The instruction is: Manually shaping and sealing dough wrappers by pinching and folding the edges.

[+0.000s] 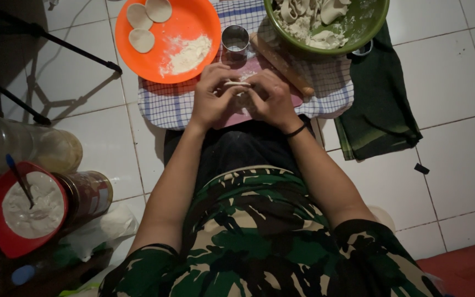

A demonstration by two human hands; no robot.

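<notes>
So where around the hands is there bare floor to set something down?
Bare white tile floor lies right of the dark green cloth, and more between the orange plate and the clear bottle. The checked cloth is crowded: metal cup, rolling pin, green bowl and both hands.

A home floor used as a kitchen: white floor tiles [457, 71], a checked cloth [171, 104], an orange plate [193, 22] with flour, a rolling pin [281, 65], a green dough bowl [366, 27].
</notes>
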